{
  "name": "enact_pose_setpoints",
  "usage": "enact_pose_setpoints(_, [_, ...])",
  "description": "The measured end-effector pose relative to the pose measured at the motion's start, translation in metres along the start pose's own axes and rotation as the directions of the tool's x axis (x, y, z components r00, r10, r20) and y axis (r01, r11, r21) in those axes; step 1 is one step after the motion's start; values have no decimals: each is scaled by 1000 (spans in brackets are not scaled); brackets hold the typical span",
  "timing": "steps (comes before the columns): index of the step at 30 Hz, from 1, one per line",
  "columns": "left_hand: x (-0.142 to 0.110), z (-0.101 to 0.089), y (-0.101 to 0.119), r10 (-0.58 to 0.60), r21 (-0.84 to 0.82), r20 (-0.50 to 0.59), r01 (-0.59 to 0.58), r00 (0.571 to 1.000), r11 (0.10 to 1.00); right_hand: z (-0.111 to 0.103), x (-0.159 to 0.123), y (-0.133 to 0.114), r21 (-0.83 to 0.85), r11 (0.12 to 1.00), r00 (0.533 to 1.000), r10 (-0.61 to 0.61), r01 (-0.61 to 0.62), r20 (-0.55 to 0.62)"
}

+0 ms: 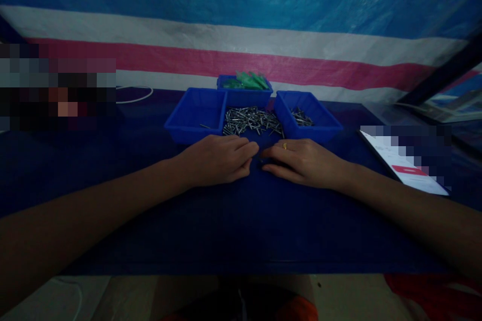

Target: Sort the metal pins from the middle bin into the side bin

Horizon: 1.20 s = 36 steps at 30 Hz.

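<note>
A heap of thin, shiny metal pieces (250, 119), like screws or nails, lies on the dark blue table just beyond my hands. My left hand (224, 160) is closed, thumb against the curled fingers, and any piece inside it is hidden. Facing it across a small gap, my right hand (307, 160) wears a ring and has its fingers bent towards the thumb. Something small and dark shows at its fingertips, too dim to name. To the left of the heap stands a blue bin (196, 132) with a metal piece in it; the right blue bin (311, 130) holds several more.
Behind the heap, another blue bin (244, 94) contains green plastic packets (250, 81). A lit tablet or phone (404, 165) lies at the right on the table (241, 230). A white cable (135, 100) curls at the back left. Striped sheeting (241, 4) hangs behind.
</note>
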<state>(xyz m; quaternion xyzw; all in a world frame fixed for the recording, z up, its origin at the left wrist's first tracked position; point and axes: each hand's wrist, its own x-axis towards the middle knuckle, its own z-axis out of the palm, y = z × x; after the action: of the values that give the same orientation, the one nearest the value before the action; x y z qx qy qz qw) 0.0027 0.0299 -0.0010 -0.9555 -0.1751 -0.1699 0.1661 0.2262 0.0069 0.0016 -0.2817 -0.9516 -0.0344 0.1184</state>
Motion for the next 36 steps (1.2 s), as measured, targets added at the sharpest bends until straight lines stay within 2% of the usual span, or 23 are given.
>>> enact_pose_setpoints(6, [1,1,-1,29,63,-17,-28,999,998,0,0,1,-22,999,999,37,-37,-9])
enact_pose_setpoints(12, [0,2,-1,49,88,-1,-49,999,995,2,-1,2,-85,996,1000,8,-10,-25])
enact_pose_setpoints(24, [1,-1,1,-73,79,104,65,992,995,3,0,2,-90,990,994,107,-108,-13])
enact_pose_setpoints(36, [1,-3,0,-103,61,186,93,977,994,3,-1,3,-89,990,993,114,-113,8])
